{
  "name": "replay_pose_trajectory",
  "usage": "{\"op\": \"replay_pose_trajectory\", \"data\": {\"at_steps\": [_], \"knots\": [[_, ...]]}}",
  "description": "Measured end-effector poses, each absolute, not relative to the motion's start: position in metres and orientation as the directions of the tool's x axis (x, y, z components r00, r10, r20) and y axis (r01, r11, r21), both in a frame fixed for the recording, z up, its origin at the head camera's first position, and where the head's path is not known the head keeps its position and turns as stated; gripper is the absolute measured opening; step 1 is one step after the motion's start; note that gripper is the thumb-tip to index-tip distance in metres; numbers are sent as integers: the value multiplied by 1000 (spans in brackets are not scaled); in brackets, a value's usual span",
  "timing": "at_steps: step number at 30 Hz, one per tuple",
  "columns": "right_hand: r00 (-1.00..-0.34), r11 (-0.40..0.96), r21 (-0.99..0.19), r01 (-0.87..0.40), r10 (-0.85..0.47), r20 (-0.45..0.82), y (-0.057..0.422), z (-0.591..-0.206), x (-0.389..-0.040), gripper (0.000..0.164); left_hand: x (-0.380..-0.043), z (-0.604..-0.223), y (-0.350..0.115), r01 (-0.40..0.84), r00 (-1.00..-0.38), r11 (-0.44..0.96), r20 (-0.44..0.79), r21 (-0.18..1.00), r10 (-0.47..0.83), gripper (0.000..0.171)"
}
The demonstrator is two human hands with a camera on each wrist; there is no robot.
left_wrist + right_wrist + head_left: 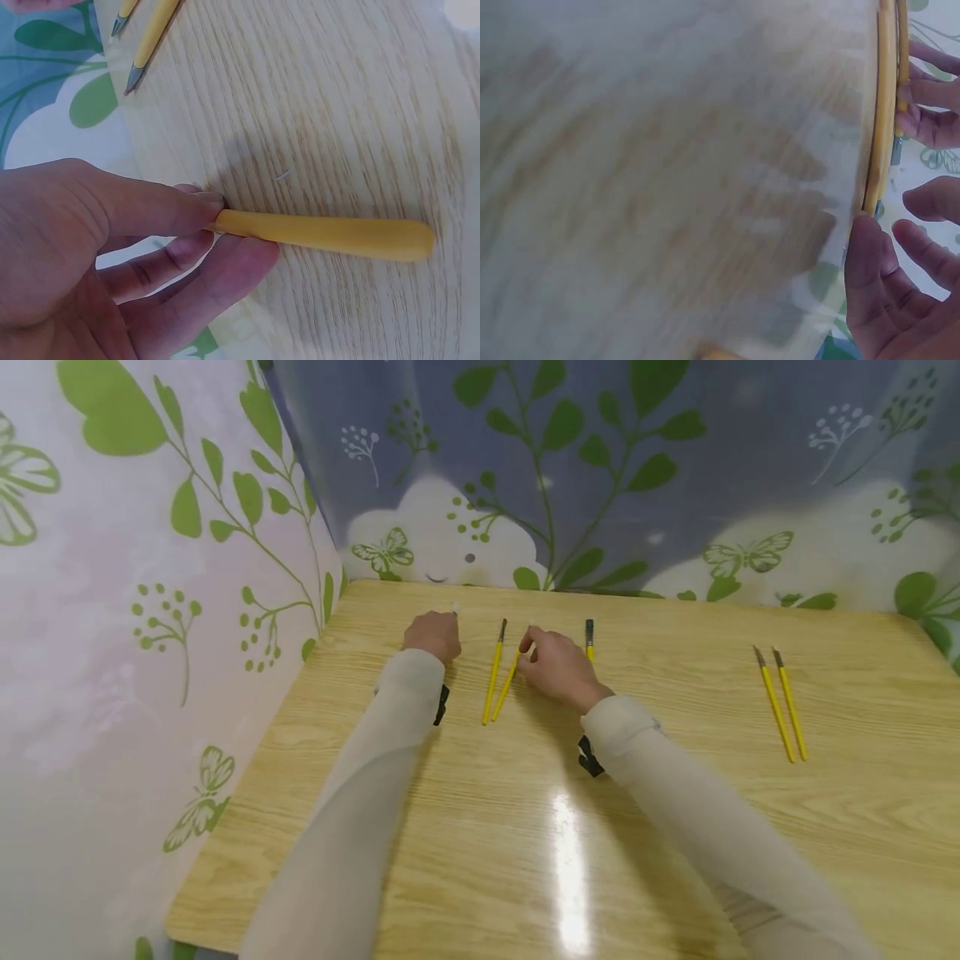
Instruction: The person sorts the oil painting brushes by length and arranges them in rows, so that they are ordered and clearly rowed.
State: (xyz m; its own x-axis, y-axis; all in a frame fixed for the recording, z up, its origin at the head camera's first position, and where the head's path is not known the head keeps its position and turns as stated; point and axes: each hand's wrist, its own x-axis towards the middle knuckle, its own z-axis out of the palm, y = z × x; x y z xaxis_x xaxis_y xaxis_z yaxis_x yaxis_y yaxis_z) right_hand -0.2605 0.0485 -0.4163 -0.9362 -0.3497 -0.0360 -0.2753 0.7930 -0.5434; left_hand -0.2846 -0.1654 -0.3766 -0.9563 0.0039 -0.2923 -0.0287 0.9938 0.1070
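Paintbrush (330,235) sits pinched in my left grip (433,637); my parted right grip (559,667) could roll the yellow brush (505,690) beside it by bumping.

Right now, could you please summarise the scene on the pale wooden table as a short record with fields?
Left hand: pinches a slim yellow-handled paintbrush
Middle pair: a yellow-handled brush with reddish-brown bristles; to its right, a second yellow-handled brush
Right hand: at that second brush's upper end, thumb and fingers apart; contact unclear
Partly hidden: a dark, flat-tipped yellow-handled brush, behind the right hand
Far-right pair: two slim yellow-handled brushes, roughly parallel
Surface: pale wood-grain table
Backdrop: leaf-printed wall
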Motion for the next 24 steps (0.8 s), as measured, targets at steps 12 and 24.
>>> {"op": "replay_pose_trajectory", "data": {"at_steps": [12,24], "knots": [[-912,795,-516,-318,-405,-63,42,-423,-264,31,-280,-371,-162,-37,-958,993,-286,108,-5,44],[-921,897,-353,-267,-345,-178,21,-408,-266,23,-284,-375,-161,-63,-955,993,-296,102,-30,38]]}}
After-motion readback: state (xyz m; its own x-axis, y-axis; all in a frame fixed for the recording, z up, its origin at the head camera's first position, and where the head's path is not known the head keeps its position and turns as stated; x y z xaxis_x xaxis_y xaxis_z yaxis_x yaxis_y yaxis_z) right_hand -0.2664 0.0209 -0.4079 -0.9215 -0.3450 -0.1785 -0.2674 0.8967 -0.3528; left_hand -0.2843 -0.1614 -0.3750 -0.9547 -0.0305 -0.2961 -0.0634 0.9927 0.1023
